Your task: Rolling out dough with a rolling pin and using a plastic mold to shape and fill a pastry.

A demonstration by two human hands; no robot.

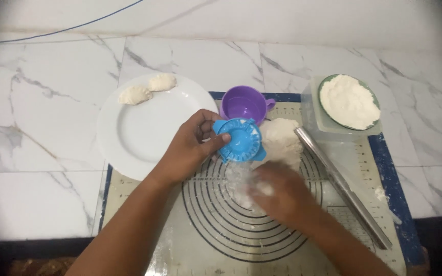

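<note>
Dumpling press [241, 140], a blue hinged plastic mould with a scalloped rim, is held at the centre of the view, just above the ringed pastry mat [180, 225], and is pinched by the left hand [190, 148], the thumb laid across its near rim and the fingers curled behind. It appears to lie open, with its round dished face turned up and dusted with flour.

Two folded dumplings [147, 89] are already set on the white plate [144, 128] at ten o'clock from the press, so part of the work can be judged done. A large lump of dough [281, 140] remains at three o'clock, touching the press, so much seems left.

At five o'clock the right hand [280, 197] is blurred over a floury patch of the mat; whether it is spread or pinching dough cannot be told.

A purple cup [244, 105] stands at twelve o'clock, just behind the press. A steel rolling pin [341, 186] lies slantwise at four o'clock, and a bowl of flour [349, 101] sits at two o'clock in a clear tub.
</note>
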